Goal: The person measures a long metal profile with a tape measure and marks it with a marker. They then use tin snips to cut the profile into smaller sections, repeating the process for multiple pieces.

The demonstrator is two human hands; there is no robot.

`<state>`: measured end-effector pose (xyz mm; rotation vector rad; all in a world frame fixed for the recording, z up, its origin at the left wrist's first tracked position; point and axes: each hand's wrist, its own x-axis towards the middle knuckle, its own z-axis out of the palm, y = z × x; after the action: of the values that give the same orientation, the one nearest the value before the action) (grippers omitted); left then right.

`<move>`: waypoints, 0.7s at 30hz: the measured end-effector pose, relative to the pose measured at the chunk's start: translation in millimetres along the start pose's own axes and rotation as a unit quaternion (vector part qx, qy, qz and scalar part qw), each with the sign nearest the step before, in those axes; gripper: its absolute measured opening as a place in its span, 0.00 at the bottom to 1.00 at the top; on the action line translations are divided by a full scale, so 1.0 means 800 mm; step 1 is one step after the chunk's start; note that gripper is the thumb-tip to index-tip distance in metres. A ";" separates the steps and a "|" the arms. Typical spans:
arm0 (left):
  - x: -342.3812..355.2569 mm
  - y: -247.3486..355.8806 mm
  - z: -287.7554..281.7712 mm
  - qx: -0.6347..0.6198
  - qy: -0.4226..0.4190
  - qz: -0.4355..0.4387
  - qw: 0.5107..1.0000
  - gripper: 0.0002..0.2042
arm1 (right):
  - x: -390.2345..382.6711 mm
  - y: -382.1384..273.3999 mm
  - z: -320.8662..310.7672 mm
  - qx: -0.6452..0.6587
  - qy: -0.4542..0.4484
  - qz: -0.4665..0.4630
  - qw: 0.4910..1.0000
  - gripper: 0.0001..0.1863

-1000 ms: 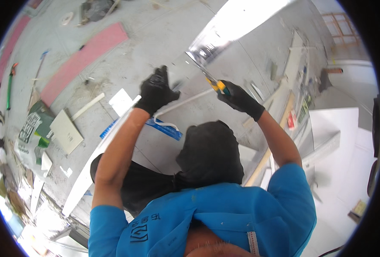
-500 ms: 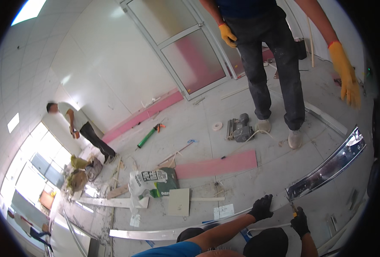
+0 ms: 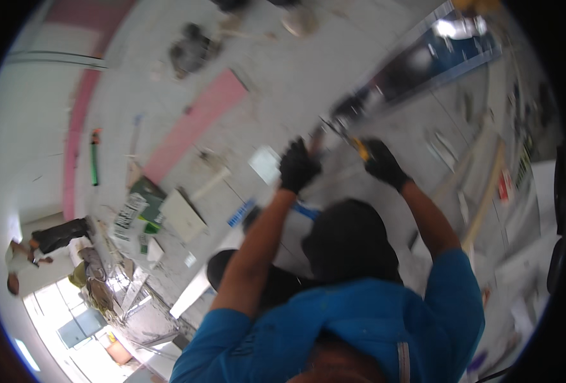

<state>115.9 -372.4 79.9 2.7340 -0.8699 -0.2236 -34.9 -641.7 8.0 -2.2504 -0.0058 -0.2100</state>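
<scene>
My right hand [image 3: 386, 165], in a black glove, is closed around a yellow-handled tool [image 3: 361, 149] like snips or pliers. Its metal jaws point up and left, near the close end of a shiny dark metal panel [image 3: 417, 67]. My left hand [image 3: 299, 165], also black-gloved, is beside the jaws over a long pale metal strip [image 3: 192, 292]. Its fingers look apart, though motion blurs them, and whether it touches the strip is unclear. A co-worker's yellow glove [image 3: 477, 6] shows at the panel's far end.
A pink board [image 3: 196, 124], a beige square tile [image 3: 182, 216] and a printed bag [image 3: 129, 220] lie on the floor to the left. Beyond them are a grey power tool [image 3: 193, 51] and a green caulking gun [image 3: 94, 163]. Offcuts litter the right side.
The view has tilted down and turned, so both my arms now show. The tool is closer to my left hand. The co-worker's yellow glove now appears at the panel's far end.
</scene>
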 end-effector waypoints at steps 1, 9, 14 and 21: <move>-0.009 0.006 -0.011 0.012 -0.014 -0.007 1.000 0.48 | 0.001 -0.013 -0.004 0.017 0.003 -0.006 1.000 0.32; 0.020 0.039 -0.041 0.019 -0.043 0.006 0.999 0.39 | 0.012 -0.014 -0.024 0.067 -0.113 0.114 0.985 0.42; 0.016 0.030 -0.041 0.005 -0.053 -0.007 0.999 0.36 | 0.020 -0.034 -0.042 0.038 -0.157 0.118 0.980 0.42; 0.012 0.047 -0.052 -0.020 -0.050 -0.003 0.999 0.34 | 0.014 -0.066 -0.068 0.018 -0.168 0.159 0.973 0.36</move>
<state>112.7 -399.4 129.6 2.7092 -0.8734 -0.3788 -36.0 -650.6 84.3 -2.1879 0.1683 0.3394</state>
